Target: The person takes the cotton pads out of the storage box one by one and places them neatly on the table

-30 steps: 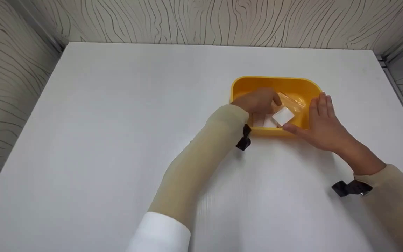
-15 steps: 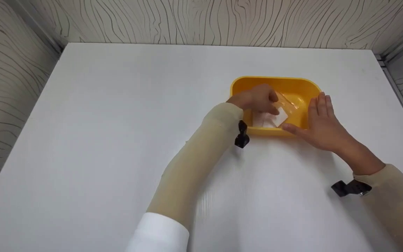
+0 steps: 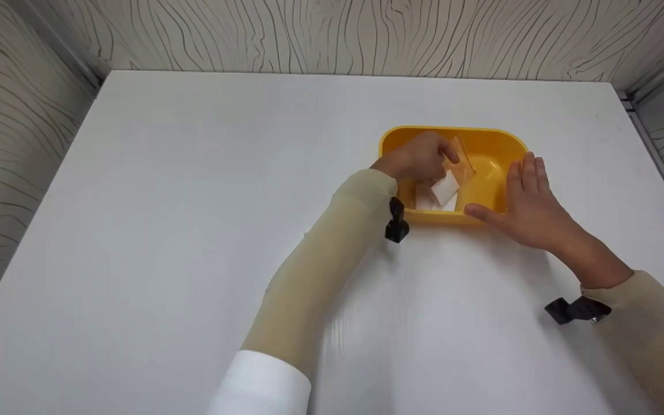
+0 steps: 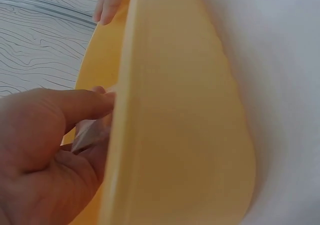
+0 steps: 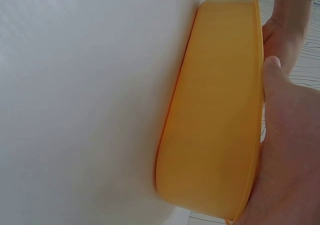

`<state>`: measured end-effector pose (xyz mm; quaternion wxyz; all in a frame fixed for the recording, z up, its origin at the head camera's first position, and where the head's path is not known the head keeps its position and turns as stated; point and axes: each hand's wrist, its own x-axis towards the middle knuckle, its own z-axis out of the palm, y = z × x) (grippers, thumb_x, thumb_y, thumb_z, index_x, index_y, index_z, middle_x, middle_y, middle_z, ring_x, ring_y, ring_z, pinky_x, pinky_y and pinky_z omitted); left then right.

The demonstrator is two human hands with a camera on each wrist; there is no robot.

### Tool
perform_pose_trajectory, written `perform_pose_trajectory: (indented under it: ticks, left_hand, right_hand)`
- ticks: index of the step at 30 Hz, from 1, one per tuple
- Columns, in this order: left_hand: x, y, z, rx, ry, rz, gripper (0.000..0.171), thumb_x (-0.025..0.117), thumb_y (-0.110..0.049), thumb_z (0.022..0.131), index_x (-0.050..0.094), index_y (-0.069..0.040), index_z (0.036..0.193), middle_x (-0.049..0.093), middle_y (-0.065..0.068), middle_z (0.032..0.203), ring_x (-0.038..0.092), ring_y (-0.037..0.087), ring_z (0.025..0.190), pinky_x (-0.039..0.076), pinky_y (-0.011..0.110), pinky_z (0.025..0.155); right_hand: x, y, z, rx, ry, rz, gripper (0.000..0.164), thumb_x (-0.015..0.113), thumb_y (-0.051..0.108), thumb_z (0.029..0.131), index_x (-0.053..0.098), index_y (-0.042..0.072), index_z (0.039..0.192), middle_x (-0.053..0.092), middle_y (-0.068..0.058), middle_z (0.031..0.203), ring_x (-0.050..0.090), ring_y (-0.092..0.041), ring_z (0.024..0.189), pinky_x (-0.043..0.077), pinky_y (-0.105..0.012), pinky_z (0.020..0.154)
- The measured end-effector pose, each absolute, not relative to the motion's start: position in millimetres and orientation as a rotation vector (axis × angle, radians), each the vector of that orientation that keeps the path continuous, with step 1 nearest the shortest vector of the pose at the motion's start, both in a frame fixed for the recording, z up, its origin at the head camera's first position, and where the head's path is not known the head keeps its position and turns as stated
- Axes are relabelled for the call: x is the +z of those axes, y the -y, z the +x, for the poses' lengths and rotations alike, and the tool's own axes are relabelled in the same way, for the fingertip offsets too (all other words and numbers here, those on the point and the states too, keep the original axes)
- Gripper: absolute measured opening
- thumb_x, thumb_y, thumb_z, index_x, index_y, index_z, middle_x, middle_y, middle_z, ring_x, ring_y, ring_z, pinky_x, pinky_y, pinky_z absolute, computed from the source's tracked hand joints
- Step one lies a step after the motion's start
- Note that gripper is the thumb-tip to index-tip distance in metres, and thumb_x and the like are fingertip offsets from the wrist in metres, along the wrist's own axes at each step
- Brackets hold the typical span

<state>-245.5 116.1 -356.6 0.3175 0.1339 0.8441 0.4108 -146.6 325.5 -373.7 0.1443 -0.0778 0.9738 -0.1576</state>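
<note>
A yellow plastic tub (image 3: 439, 217) stands on the white table, toward the right in the head view. Inside it, my left hand (image 3: 421, 157) pinches a clear plastic bag (image 3: 462, 160) with a strip-like edge; in the left wrist view, clear film (image 4: 90, 135) shows between thumb and fingers. A white square piece (image 3: 445, 188) lies just below that hand, and I cannot tell whether it is in the bag. More white pieces (image 3: 424, 197) lie under it, partly hidden. My right hand (image 3: 539, 210) rests with straight fingers on the tub's right rim, thumb on the near rim.
The white tabletop (image 3: 193, 219) stretches left and in front of the tub. Panels with a wavy line pattern (image 3: 332, 37) rise behind the table and at its sides. Black wrist cameras (image 3: 396, 221) hang below both wrists.
My left hand has shifted slightly left and back within the tub. The clear bag has moved left and turned more upright, and the white square piece has shifted left. The right hand stays put.
</note>
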Motion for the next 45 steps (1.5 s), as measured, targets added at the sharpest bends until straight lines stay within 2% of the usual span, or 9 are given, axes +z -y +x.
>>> perform_pose_trajectory:
  ticks: [2, 9, 20, 25, 31, 39, 45]
  left_hand:
    - [-357, -115, -246, 1.078, -2.221, 0.365, 0.04, 0.061, 0.009, 0.094, 0.068, -0.015, 0.124, 0.055, 0.0, 0.102, 0.051, 0.014, 0.081, 0.049, 0.02, 0.064]
    - [-355, -115, -245, 1.135, -2.171, 0.333, 0.048, 0.056, 0.013, 0.094, 0.067, -0.018, 0.129, 0.057, -0.006, 0.135, 0.052, 0.013, 0.106, 0.054, 0.021, 0.07]
    - [-352, -115, -242, 1.248, -2.153, 0.315, 0.039, 0.069, 0.004, 0.093, 0.066, -0.021, 0.123, 0.058, -0.008, 0.129, 0.054, 0.011, 0.112, 0.055, 0.016, 0.082]
    - [-353, -112, -244, 1.266, -2.136, 0.319, 0.041, 0.069, 0.003, 0.092, 0.066, -0.02, 0.126, 0.059, -0.006, 0.129, 0.055, 0.011, 0.112, 0.054, 0.018, 0.086]
    - [-354, -109, -248, 1.29, -2.113, 0.332, 0.042, 0.068, 0.004, 0.093, 0.066, -0.019, 0.128, 0.059, -0.005, 0.13, 0.054, 0.011, 0.112, 0.054, 0.017, 0.085]
    - [-345, -111, -248, 1.249, -2.121, 0.202, 0.042, 0.071, -0.002, 0.094, 0.065, -0.027, 0.128, 0.057, -0.007, 0.13, 0.059, 0.011, 0.104, 0.052, 0.021, 0.094]
    - [-343, -108, -249, 1.269, -2.125, 0.202, 0.047, 0.072, -0.007, 0.095, 0.061, -0.029, 0.135, 0.056, -0.01, 0.132, 0.06, 0.012, 0.103, 0.05, 0.022, 0.098]
  right_hand:
    - [-374, -326, -147, -0.457, -2.806, -0.228, 0.123, 0.055, 0.068, 0.095, -0.011, -0.019, 0.15, -0.031, -0.034, 0.156, -0.029, -0.05, 0.144, 0.004, -0.069, 0.117]
    - [-373, -326, -146, -0.456, -2.804, -0.223, 0.122, 0.054, 0.068, 0.095, -0.011, -0.019, 0.15, -0.031, -0.033, 0.156, -0.03, -0.05, 0.144, 0.006, -0.071, 0.115]
    - [-373, -325, -146, -0.469, -2.802, -0.214, 0.124, 0.056, 0.068, 0.094, -0.014, -0.017, 0.15, -0.031, -0.033, 0.157, -0.028, -0.05, 0.145, 0.009, -0.073, 0.113]
    - [-373, -326, -147, -0.457, -2.813, -0.207, 0.127, 0.057, 0.069, 0.093, -0.016, -0.017, 0.15, -0.029, -0.034, 0.157, -0.023, -0.053, 0.146, 0.016, -0.075, 0.111]
    - [-372, -326, -148, -0.434, -2.831, -0.203, 0.128, 0.058, 0.07, 0.092, -0.017, -0.017, 0.15, -0.024, -0.036, 0.158, -0.016, -0.053, 0.148, 0.022, -0.075, 0.109]
    - [-375, -326, -146, -0.429, -2.852, -0.217, 0.126, 0.055, 0.071, 0.093, -0.014, -0.019, 0.149, -0.025, -0.037, 0.158, -0.023, -0.053, 0.146, 0.003, -0.068, 0.118]
    - [-375, -326, -146, -0.418, -2.85, -0.216, 0.126, 0.054, 0.071, 0.093, -0.014, -0.019, 0.149, -0.026, -0.036, 0.157, -0.024, -0.053, 0.146, 0.0, -0.067, 0.118]
